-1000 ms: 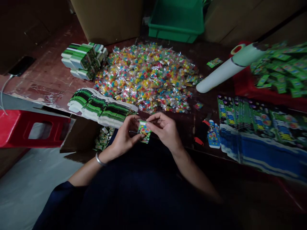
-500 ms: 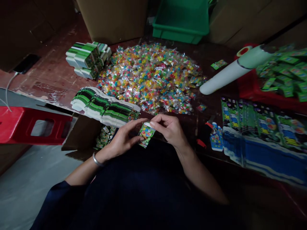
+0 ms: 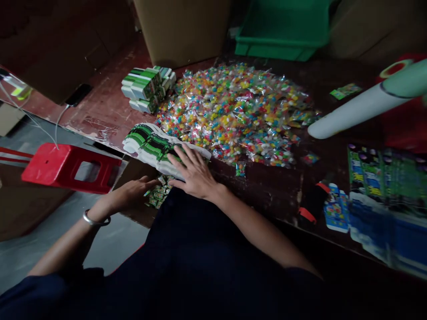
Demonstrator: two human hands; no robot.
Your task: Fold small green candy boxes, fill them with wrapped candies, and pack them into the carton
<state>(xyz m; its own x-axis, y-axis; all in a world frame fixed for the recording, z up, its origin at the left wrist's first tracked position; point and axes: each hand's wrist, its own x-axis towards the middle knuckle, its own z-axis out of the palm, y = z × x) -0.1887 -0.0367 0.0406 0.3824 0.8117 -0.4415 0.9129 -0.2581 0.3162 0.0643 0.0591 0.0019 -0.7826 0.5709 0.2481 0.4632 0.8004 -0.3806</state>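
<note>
My left hand (image 3: 131, 194) reaches over an open cardboard box (image 3: 135, 214) below the table edge, fingers stretched out. A small green-and-white edge, perhaps a packet, shows just under its fingers; whether they touch is unclear. Several small filled green packets (image 3: 160, 194) lie in the box. My right hand (image 3: 196, 175) is spread, palm down, on the near end of a fanned row of flat green-and-white cartons (image 3: 150, 142). Beyond it lies a large heap of clear bags of coloured candies (image 3: 233, 113). One small candy bag (image 3: 240, 169) sits at its front edge.
Banded carton stacks (image 3: 142, 86) stand left of the heap. A green bin (image 3: 280, 46) is at the back. To the right are a white tube (image 3: 353, 113), a blue carton (image 3: 336, 209) and printed sheets (image 3: 383, 218). A red stool (image 3: 53, 166) stands at left.
My hands have parted and moved left. The small green packet they held is gone from between them; the left hand went to the box, the right onto the cartons. The view shifted left.
</note>
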